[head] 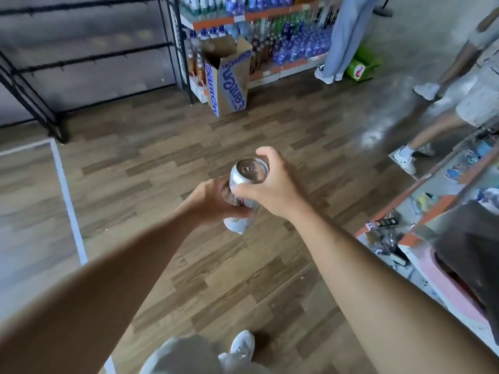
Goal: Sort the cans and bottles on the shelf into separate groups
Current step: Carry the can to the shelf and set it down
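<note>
Fingers [263, 153] of the right hand [270, 184] curl round the top of the can [251, 170]: thumb on the near side of the rim, forefinger over the far side. Left hand [213, 201] wraps the lower body and is clenched on it from the left. Both hands grasp the one can; neither is free.

Head view, the only one:
- Can is in mid-air over the wood floor [189, 125], lid up, leaning a little. It's not on any shelf.
- The two-hand hold looks like a hand-over between hands or a label check. One hand would do for a plain carry. That's a judgement, not something seen.
- Bottle shelf [270, 14] is well ahead at upper centre, packed with bottles [302, 47], many of them blue. Too blurred to tell types.
- Open cardboard box [229, 76] stands at the shelf's left end.
- Black rack [89, 52] stands on the left.
- Second shelf [432, 190] runs along the right, near the right forearm. It holds small mixed goods, too blurred to name.
- Person in pale trousers [340, 36] stands right at the bottle shelf and may block access.

Likely step: can is picked and on its way to the can group. No can group shows, so the destination is unknown. Placing it will probably need a turn toward a shelf and a single-hand grip.
</note>
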The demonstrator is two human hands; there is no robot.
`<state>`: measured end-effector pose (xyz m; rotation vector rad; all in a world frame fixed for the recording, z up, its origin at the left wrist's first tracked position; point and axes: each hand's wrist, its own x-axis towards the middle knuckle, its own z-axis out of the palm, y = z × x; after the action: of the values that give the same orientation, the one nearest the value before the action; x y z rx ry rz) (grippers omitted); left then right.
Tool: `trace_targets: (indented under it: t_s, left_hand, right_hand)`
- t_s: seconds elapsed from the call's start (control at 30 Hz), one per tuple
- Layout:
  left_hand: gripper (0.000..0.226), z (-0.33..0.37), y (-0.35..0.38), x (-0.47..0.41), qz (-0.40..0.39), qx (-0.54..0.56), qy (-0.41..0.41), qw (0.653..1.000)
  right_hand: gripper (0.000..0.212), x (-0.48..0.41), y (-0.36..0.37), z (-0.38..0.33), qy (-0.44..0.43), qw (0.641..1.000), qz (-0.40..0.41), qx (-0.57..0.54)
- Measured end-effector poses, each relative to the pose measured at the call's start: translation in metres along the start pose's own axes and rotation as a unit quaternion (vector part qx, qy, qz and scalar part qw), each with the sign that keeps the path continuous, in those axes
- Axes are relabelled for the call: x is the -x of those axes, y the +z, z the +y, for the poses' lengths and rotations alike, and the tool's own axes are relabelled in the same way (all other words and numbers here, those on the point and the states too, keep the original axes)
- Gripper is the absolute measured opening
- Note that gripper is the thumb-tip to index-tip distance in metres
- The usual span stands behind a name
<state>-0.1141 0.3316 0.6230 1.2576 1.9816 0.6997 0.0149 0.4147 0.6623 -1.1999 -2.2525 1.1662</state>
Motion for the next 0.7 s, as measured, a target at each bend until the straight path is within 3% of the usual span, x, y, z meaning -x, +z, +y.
trace_targets:
  t_s: [0.2, 0.47, 0.7]
  left_hand:
    - [0.039, 0.017, -0.056, -0.083, 0.025, 0.029, 0.017, 0.999]
    - [0.041, 0.009, -0.134, -0.215, 0.027, 0.065, 0.046, 0.996]
    - [0.052, 0.019, -0.188, -0.321, 0.026, 0.014, 0.058, 0.998]
  right_hand:
    - [0.092, -0.093, -0.02, -0.011, -0.004, 0.995, 0.017, -0.1]
    - [0.064, -0.236, -0.028, -0.019, 0.016, 0.989, -0.015, -0.145]
    - [0.038, -0.344, -0.042, -0.04, -0.012, 0.978, -0.023, -0.205]
